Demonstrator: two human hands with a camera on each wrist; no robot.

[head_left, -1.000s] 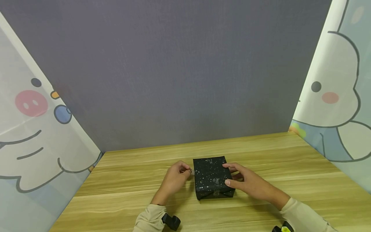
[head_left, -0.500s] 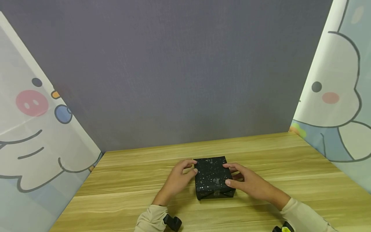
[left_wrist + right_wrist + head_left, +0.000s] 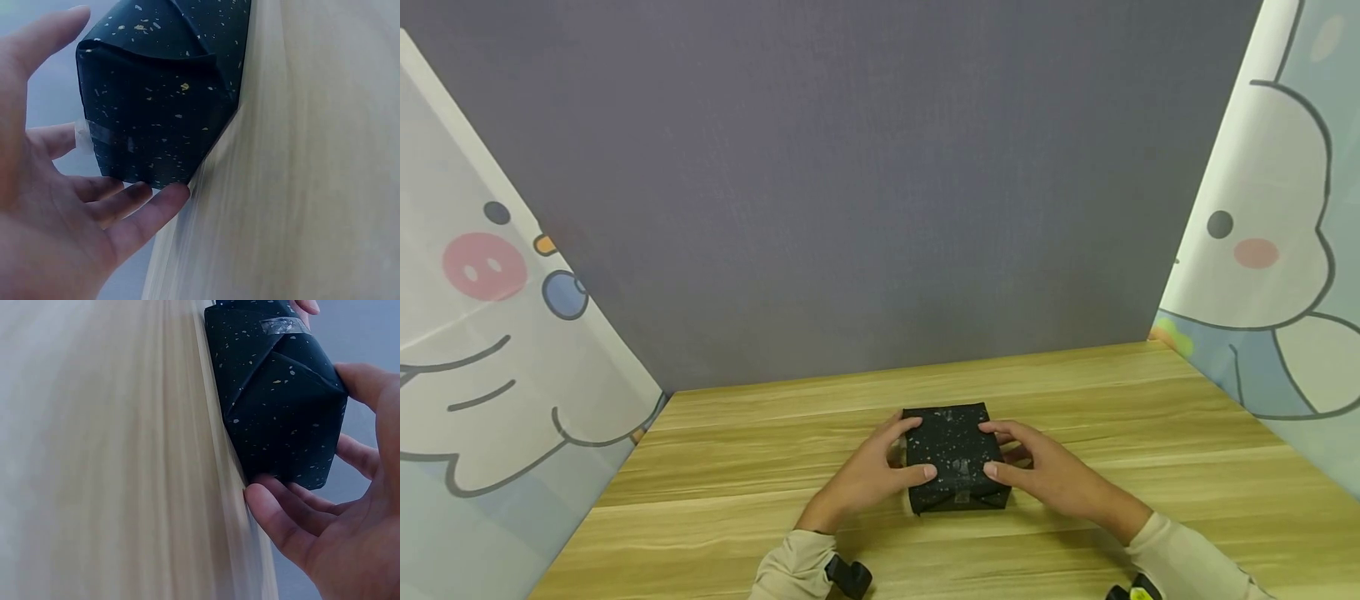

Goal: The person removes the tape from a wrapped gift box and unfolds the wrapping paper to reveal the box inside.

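Note:
A black gift-wrapped box [image 3: 951,450] with pale flecks sits on the wooden table between both hands. Clear tape [image 3: 962,493] crosses its front edge. My left hand [image 3: 876,475] grips the left side, thumb and index fingertip over the top face. In the left wrist view, a strip of clear tape [image 3: 84,136] stands at the box's edge by the index finger, while the other fingertips [image 3: 175,195] touch the folded end. My right hand [image 3: 1048,475] holds the right side, thumb near the front corner. In the right wrist view its fingers [image 3: 275,515] curl against the lower end.
The wood-grain table [image 3: 737,467] extends around the box on all sides. A grey panel [image 3: 880,208] rises behind it, and cartoon-printed walls [image 3: 1262,267] flank both sides. Black wrist straps [image 3: 848,575] sit on the sleeves.
My left hand, which pinched a tape strip off the box's left edge, has moved right, with thumb and index over the top. The right hand stays in place; the box barely shifts.

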